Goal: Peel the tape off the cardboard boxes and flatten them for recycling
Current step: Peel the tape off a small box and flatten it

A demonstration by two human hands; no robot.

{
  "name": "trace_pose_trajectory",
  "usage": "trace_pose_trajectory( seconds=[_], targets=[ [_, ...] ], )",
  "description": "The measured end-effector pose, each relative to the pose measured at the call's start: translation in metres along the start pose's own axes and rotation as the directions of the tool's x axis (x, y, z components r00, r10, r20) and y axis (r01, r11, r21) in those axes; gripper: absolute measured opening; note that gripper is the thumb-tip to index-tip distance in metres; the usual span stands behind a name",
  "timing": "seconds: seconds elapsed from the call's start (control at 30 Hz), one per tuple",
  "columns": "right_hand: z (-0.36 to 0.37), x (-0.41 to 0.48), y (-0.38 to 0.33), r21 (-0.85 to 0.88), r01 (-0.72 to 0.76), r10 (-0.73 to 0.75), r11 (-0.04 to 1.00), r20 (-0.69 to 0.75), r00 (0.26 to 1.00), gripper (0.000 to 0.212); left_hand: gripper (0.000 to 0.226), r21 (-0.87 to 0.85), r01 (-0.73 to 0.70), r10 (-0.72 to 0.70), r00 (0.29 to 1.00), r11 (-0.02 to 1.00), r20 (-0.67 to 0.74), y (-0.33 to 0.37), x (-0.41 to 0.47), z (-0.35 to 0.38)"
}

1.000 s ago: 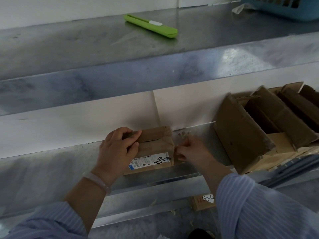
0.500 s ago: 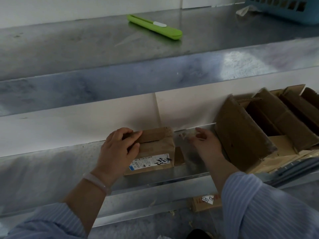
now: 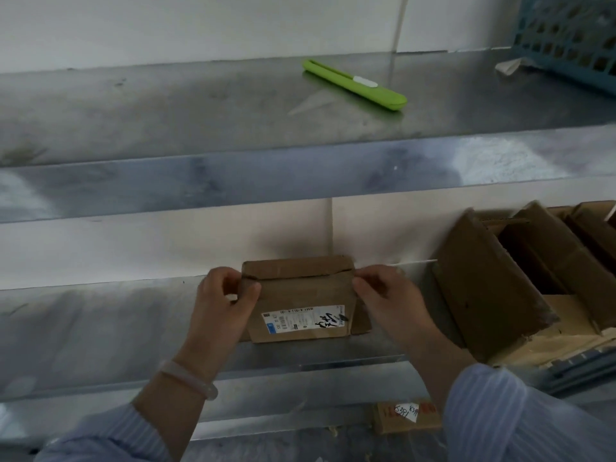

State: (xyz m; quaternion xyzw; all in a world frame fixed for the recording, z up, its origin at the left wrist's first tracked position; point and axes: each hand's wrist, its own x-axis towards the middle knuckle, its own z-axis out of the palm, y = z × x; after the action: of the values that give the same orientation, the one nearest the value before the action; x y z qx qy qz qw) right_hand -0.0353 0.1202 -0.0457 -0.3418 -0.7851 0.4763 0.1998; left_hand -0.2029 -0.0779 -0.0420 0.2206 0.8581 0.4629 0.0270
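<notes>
Crosswise lies the box point(image 3: 301, 293), left hand point(image 3: 221, 305) and right hand point(image 3: 388, 301) gripping its ends.

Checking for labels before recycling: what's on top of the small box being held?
A white shipping label with barcode and black handwriting sits on the small box. The left hand and right hand grip its ends, covering those edges.

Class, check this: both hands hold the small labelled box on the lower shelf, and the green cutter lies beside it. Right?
No. The head view shows the green cutter on the upper shelf. The left hand and right hand do hold the small labelled box on the lower shelf.
</notes>
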Motion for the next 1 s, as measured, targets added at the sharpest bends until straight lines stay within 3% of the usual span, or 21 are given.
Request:
trace_pose_trajectory(
  seconds=[0.13,0.23,0.3,0.4,0.5,0.63,0.7,0.8,0.87,0.93,1.0],
  targets=[
    [0.004,-0.006,-0.006,0.056,0.025,-0.025,0.998,0.0,1.0,0.01,0.008,-0.028,-0.003,0.003,1.0,1.0,0.016,-0.007,0.0,-0.004],
    [0.002,-0.004,-0.015,0.351,-0.178,0.164,0.919,0.07,0.984,0.016,0.019,-0.242,0.177,-0.17,0.984,0.954,0.051,-0.007,0.001,-0.007],
    [-0.001,-0.002,-0.02,0.43,-0.298,0.272,0.852,0.121,0.955,0.025,0.025,-0.296,0.237,-0.222,0.971,0.925,0.084,-0.005,0.0,-0.01],
    [-0.003,0.005,-0.02,0.3,-0.325,0.292,0.897,0.15,0.945,0.03,0.028,-0.284,0.237,-0.205,0.969,0.929,0.138,-0.004,0.001,-0.014],
    [0.0,0.011,-0.02,0.19,-0.26,0.224,0.947,0.191,0.956,0.013,0.038,-0.282,0.198,-0.133,0.964,0.939,0.232,0.002,0.003,-0.021],
    [-0.004,0.021,-0.02,0.011,-0.152,0.142,0.988,0.282,0.949,0.023,0.061,-0.18,-0.014,0.076,0.937,0.984,0.342,0.002,0.008,-0.027],
    [-0.01,0.025,-0.021,-0.031,-0.107,0.111,0.994,0.339,0.934,0.035,0.056,-0.054,-0.129,0.14,0.898,0.99,0.416,-0.002,0.014,-0.031],
    [-0.021,0.031,-0.025,-0.209,0.035,0.061,0.977,0.437,0.897,0.06,0.068,0.037,-0.131,0.089,0.83,0.991,0.55,-0.004,0.023,-0.039],
    [-0.021,0.034,-0.03,-0.328,0.132,0.046,0.936,0.485,0.873,0.073,0.09,0.089,-0.121,0.041,0.79,0.989,0.611,0.002,0.026,-0.039],
    [-0.016,0.033,-0.034,-0.39,0.152,0.063,0.908,0.485,0.872,0.075,0.097,0.141,-0.144,0.031,0.799,0.979,0.601,0.008,0.025,-0.033],
    [-0.008,0.031,-0.034,-0.473,0.139,0.096,0.87,0.44,0.893,0.074,0.087,0.167,-0.151,0.037,0.84,0.974,0.541,0.011,0.025,-0.025]
  ],
)
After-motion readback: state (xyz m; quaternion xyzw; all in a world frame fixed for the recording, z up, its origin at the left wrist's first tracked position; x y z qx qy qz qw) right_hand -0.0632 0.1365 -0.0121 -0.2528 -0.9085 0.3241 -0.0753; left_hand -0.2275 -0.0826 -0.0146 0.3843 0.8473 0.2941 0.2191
